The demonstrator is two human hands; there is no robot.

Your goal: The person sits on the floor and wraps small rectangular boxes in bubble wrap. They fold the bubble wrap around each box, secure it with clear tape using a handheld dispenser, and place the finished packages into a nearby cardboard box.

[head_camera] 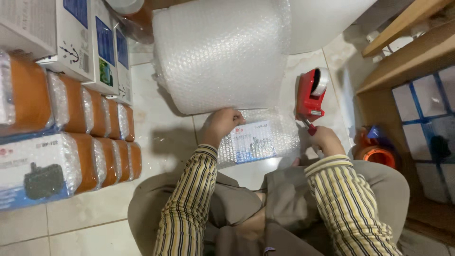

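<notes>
The left hand lay flat, fingers spread, on the small white-and-blue box half-wrapped in bubble wrap at mid-frame; the right hand had its fingers curled round the red tape dispenser's handle; the loose wrap might have sprung open before the tape landed.

Your left hand presses a bubble-wrapped box below the bubble-wrap roll; your right hand grips a red tape dispenser.

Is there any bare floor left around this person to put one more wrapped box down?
Yes: bare tile lies between the rows of wrapped boxes and the left hand, running down beside the knee. A thin strip shows right of the red tape dispenser. It is crowded ahead, where the bubble-wrap roll meets the box being wrapped, near the right hand.
</notes>
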